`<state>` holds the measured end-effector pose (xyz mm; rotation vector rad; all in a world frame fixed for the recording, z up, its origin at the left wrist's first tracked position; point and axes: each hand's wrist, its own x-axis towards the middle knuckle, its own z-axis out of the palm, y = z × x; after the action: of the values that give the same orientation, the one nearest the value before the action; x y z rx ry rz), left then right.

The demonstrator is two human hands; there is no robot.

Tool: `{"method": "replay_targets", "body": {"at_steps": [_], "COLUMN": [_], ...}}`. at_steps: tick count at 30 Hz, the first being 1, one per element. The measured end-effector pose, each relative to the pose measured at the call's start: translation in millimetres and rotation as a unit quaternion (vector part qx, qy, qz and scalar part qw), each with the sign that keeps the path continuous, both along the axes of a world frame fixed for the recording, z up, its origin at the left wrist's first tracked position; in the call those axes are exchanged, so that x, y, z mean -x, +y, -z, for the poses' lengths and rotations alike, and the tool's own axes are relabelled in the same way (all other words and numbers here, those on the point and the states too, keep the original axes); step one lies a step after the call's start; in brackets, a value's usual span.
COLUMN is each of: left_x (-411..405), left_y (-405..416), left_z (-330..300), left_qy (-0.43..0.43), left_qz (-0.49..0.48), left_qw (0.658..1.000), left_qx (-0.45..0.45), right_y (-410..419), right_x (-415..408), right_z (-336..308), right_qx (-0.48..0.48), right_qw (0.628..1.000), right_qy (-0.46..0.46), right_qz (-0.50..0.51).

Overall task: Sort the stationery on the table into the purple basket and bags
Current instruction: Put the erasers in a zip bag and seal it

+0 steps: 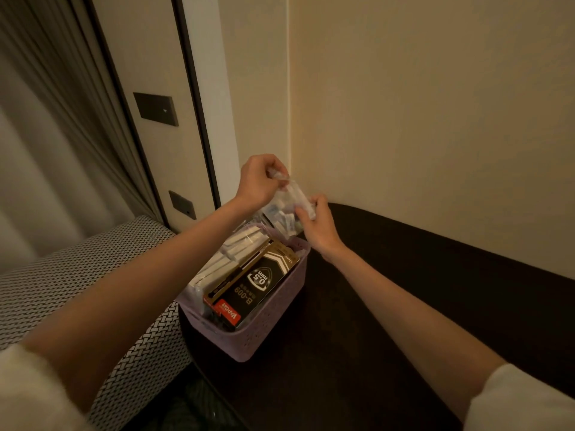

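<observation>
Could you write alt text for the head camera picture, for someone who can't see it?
Two hands, the left hand and the right hand, pinch the top of a clear plastic bag of small items above a purple basket on a dark table. The basket holds a black and gold pen box and white packets.

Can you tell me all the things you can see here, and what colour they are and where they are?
basket: one, purple, on the dark table
pen box: one, black and gold, in the basket
white packs: several, in the basket beside the pen box
bag: one, clear, small items inside, held over the basket's far end
table: one, dark, against the wall
chair: one, black-and-white weave, left of the table
left hand: grip on the bag's top
right hand: grip on the bag's side
</observation>
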<state>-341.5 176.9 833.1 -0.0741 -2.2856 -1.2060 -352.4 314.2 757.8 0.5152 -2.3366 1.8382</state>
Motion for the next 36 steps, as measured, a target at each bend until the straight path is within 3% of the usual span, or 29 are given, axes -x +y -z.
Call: {"method": "replay_targets", "body": {"at_steps": [6,12,18,24,30,33,36], "left_x": [-5.3,-12.9,-18.4,-17.4,-19.5,-23.2,-26.4], "left_y": [-10.0,-16.4,-18.9,-24.3,-16.9,-14.9,-16.0], "left_z": [17.8,24.7,32.8,35.3,43.4,43.9,41.4], "left_qy": [-0.028,-0.083,-0.136,-0.131,-0.11,-0.114,-0.136], "left_qz": [0.026,0.024,0.011,0.015,0.017,0.03,0.054], "left_qw": [0.999,0.992,0.989,0.988,0.98,0.976,0.966], "left_qx": [0.028,0.088,0.051,0.079,0.167,0.183,0.215], "right_y": [1.5,14.5,9.8,5.2,11.3,24.3,37.0], "right_x": [-4.1,-1.9,-4.4,-2.3,-7.8,-9.8,-13.5], "right_z": [13.7,16.5,21.0,22.4,28.4,28.8,26.1], "right_qx": [-0.07,-0.09,-0.059,-0.015,-0.062,-0.105,-0.079], "right_qw": [0.992,0.992,0.996,1.0,0.998,0.994,0.995], "right_qy": [-0.047,-0.041,-0.026,-0.003,0.027,0.009,-0.045], "right_qz": [-0.096,-0.073,-0.054,-0.025,-0.006,-0.01,-0.049]}}
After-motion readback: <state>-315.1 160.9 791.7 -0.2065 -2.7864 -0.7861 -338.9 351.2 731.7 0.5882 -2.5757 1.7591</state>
